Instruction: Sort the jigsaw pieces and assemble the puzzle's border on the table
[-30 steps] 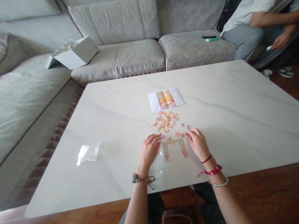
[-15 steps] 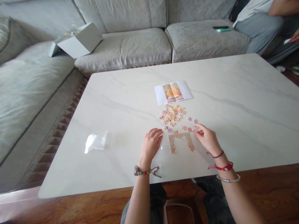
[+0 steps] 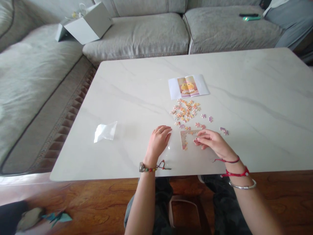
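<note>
My right hand (image 3: 216,144) pinches a small pinkish jigsaw piece (image 3: 196,141) between thumb and fingertips, over the right side of a partly joined puzzle border (image 3: 183,141). That hand covers the border's right part. To the left of the border, my left hand (image 3: 157,143) lies on the table, empty, with its fingers stretched out and the thumb apart. Beyond the border are a few loose pink pieces (image 3: 200,125) and a heap of orange and pink jigsaw pieces (image 3: 185,110). Purplish pieces (image 3: 224,131) lie just past my right hand.
A creased sheet with a printed picture (image 3: 188,86) lies behind the heap on the white marbled table (image 3: 137,94). A clear plastic bag (image 3: 105,131) is on the left. Beyond stand a grey sofa with a white box (image 3: 89,26) and a seated person's leg (image 3: 290,23).
My right hand has moved from the loose pieces toward me, over the border's right side, with a piece in its pinch. My left hand stays beside the border. The view has tilted down.
</note>
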A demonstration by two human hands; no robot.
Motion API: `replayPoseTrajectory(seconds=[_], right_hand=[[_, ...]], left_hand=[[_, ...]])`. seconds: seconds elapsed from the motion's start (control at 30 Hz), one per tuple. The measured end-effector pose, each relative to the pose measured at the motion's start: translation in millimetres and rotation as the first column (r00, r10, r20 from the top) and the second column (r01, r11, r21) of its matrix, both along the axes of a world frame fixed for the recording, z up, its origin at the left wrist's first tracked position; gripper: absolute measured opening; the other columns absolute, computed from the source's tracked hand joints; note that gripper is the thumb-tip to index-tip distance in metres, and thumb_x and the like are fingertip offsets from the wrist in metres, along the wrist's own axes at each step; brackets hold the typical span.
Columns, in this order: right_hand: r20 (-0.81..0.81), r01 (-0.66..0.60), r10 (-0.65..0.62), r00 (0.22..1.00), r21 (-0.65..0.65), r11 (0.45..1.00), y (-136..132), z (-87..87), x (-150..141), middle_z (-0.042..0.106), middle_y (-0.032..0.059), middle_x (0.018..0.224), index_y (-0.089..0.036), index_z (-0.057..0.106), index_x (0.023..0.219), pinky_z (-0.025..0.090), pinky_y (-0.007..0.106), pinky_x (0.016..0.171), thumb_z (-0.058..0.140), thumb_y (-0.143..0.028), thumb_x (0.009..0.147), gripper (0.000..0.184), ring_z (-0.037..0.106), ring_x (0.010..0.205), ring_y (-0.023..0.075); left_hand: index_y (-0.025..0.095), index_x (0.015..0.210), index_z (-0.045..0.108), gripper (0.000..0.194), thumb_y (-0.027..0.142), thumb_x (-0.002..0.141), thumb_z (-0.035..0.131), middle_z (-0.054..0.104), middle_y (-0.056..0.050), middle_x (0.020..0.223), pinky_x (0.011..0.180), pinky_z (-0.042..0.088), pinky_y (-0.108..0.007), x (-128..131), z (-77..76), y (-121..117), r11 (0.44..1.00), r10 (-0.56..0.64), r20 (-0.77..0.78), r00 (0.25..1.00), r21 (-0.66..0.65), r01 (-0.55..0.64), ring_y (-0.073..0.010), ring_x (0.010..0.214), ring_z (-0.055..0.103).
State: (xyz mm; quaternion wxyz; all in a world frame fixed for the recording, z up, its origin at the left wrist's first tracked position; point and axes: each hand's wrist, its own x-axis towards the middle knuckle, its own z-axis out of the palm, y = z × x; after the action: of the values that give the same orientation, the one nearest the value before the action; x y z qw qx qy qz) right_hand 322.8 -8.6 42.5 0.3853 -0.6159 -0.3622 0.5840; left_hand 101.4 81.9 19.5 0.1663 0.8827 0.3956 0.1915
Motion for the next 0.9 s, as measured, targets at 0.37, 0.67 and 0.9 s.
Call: replayPoseTrajectory(seconds=[0.37,0.67,0.9], right_hand=[[0.125,-0.147,0.149,0.981,-0.023,0.989,-7,-18.2,-28,0.064,0.0031,0.069,-0.015,0.055,0.075,0.053,0.025,0.055,0.058,-0.032,0.071,0.017,0.064,0.065,0.0147],[0.201,-0.187,0.194,0.960,-0.056,0.981,-10,-15.5,-36,0.064,0.0019,0.066,-0.017,0.058,0.073,0.052,0.021,0.051,0.056,-0.023,0.069,0.008,0.063,0.063,0.0135],[0.200,-0.198,0.206,0.958,-0.063,0.978,-14,-17.6,-41,0.061,-0.0001,0.060,-0.016,0.055,0.073,0.049,0.021,0.048,0.055,-0.026,0.071,0.010,0.060,0.054,0.0114]], left_hand=[[0.020,0.101,0.057,0.021,0.018,0.083,0.044,0.060,-0.005,0.104,0.084,0.043,-0.035,-3,1.1,-3,0.999,-0.031,-0.026,0.999,-0.022,0.030,-0.0177,0.098,0.053],[0.019,0.099,0.057,0.020,0.018,0.083,0.045,0.061,-0.005,0.103,0.084,0.043,-0.035,-3,2.0,-3,0.999,-0.035,-0.038,0.999,-0.039,0.033,-0.0175,0.097,0.053],[0.019,0.099,0.057,0.020,0.018,0.083,0.044,0.060,-0.005,0.102,0.082,0.043,-0.035,-1,1.5,-4,0.997,-0.058,-0.029,0.998,-0.045,0.057,-0.0172,0.096,0.054]])
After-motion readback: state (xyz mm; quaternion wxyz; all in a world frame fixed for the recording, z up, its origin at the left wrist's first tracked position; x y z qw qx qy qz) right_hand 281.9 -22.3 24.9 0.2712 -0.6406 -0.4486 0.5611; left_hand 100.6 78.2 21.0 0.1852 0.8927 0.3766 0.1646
